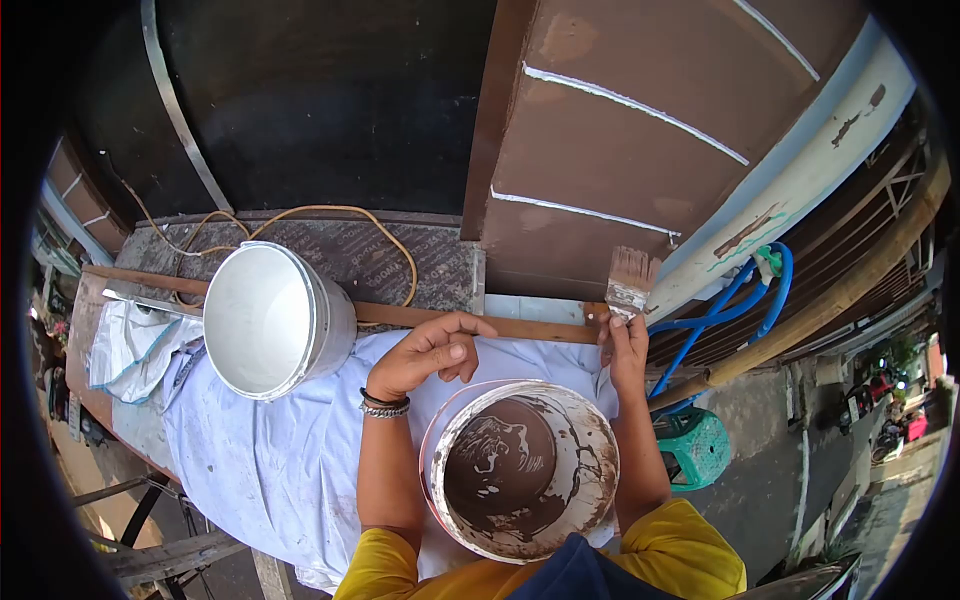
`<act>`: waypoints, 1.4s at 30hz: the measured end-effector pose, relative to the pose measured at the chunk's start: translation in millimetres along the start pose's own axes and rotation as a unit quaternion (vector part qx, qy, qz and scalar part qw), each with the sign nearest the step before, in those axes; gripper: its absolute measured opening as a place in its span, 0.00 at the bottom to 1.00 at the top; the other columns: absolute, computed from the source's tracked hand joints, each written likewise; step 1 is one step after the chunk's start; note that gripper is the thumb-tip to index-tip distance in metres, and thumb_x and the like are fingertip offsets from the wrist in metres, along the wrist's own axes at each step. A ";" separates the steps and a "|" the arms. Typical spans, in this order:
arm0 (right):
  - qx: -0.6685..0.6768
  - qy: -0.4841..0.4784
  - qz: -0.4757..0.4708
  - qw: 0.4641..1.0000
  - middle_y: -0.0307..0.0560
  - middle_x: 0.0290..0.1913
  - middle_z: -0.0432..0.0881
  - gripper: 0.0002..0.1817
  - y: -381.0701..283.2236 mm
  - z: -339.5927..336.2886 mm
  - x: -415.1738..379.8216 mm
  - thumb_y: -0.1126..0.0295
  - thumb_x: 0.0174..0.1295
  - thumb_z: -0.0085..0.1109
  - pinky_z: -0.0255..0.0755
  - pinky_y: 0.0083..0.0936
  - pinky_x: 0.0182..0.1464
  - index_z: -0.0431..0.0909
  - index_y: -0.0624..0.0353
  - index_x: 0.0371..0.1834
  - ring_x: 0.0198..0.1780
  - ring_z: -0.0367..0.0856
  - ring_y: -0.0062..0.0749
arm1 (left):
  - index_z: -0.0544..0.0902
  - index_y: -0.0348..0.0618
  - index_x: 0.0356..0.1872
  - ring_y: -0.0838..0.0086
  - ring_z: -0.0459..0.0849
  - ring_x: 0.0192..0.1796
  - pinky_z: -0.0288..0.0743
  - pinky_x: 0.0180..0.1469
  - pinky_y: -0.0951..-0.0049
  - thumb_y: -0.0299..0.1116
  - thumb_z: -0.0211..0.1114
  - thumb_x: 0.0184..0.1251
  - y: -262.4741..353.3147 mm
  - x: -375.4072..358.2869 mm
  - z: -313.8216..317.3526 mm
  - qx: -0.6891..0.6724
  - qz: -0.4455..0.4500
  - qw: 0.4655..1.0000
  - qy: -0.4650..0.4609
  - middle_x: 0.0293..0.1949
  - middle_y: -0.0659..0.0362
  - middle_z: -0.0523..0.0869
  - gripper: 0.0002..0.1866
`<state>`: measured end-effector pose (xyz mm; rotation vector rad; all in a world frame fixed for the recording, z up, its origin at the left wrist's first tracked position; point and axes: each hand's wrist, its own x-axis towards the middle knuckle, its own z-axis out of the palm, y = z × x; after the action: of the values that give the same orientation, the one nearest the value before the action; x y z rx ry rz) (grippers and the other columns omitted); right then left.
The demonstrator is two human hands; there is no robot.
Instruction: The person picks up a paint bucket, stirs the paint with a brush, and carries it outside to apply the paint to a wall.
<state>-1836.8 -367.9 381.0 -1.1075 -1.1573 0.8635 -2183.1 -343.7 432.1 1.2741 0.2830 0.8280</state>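
Note:
My right hand [626, 352] grips a paintbrush [630, 282] by its handle, bristles up, in front of the brown wall. Brown paint coats the bristles and the ferrule. My left hand [430, 352] holds nothing; its index finger stretches out to the right while the other fingers curl loosely. Between my forearms stands a paint bucket [598, 440], its inner wall smeared with brown. Brown paint [500, 465] lies in the bottom of it. To the left of my left hand, a white bucket [265, 320] tilts on the white cloth.
The white cloth [260, 470] covers the work platform. A plastic bag [145, 345] lies at its left end. A yellow cable [385, 232] loops behind the white bucket. At right are a pale pipe [800, 170], a blue hose [700, 322] and a green stool [700, 450]. The brown wall [600, 150] rises ahead.

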 end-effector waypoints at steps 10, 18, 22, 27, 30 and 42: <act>0.256 0.050 0.028 0.965 0.40 0.32 0.76 0.14 -74.0 56.2 29.6 0.59 0.76 0.53 0.70 0.20 0.26 0.74 0.59 0.52 0.27 0.74 0.22 | 0.78 0.40 0.60 0.86 0.70 0.26 0.62 0.27 0.84 0.41 0.61 0.77 -26.2 1.9 -13.0 0.043 -0.087 0.982 0.162 0.30 0.63 0.83 0.19; 0.345 0.049 -0.009 0.937 0.38 0.32 0.76 0.14 -85.8 70.6 96.8 0.58 0.77 0.52 0.68 0.22 0.28 0.75 0.58 0.50 0.26 0.72 0.20 | 0.77 0.38 0.60 0.86 0.71 0.25 0.64 0.27 0.84 0.38 0.61 0.77 -33.4 4.1 -13.7 0.075 -0.093 0.976 0.182 0.30 0.63 0.83 0.18; 0.335 0.062 -0.014 0.940 0.37 0.32 0.75 0.14 -89.4 75.4 107.5 0.57 0.77 0.53 0.68 0.22 0.28 0.75 0.57 0.50 0.26 0.72 0.20 | 0.77 0.38 0.60 0.86 0.71 0.25 0.64 0.26 0.84 0.38 0.62 0.77 -36.6 4.5 -15.8 0.073 -0.096 0.975 0.186 0.30 0.63 0.83 0.18; 0.301 0.054 -0.025 0.952 0.37 0.32 0.75 0.14 -88.1 76.4 104.4 0.57 0.77 0.54 0.68 0.21 0.29 0.75 0.58 0.50 0.26 0.71 0.20 | 0.77 0.38 0.60 0.86 0.72 0.25 0.65 0.26 0.84 0.37 0.61 0.77 -38.3 4.8 -18.2 0.075 -0.090 0.976 0.183 0.30 0.63 0.83 0.18; 0.275 0.036 -0.036 0.960 0.38 0.34 0.77 0.14 -81.9 73.5 104.2 0.57 0.77 0.53 0.68 0.20 0.28 0.75 0.57 0.50 0.26 0.72 0.19 | 0.77 0.38 0.59 0.86 0.72 0.25 0.65 0.26 0.84 0.37 0.61 0.78 -38.9 3.0 -18.8 0.077 -0.089 0.975 0.187 0.30 0.63 0.83 0.17; -0.319 -0.005 -0.230 0.919 0.36 0.33 0.81 0.14 -236.7 8.2 148.9 0.59 0.77 0.55 0.68 0.18 0.36 0.78 0.60 0.47 0.32 0.72 0.16 | 0.77 0.38 0.58 0.85 0.74 0.24 0.65 0.24 0.83 0.37 0.62 0.77 -39.1 3.7 -23.0 0.061 -0.089 0.976 0.189 0.30 0.62 0.83 0.17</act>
<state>-1818.2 -286.9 648.2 -1.2612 -1.6841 0.1098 -2179.5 -326.7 390.0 1.1782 0.7527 0.9068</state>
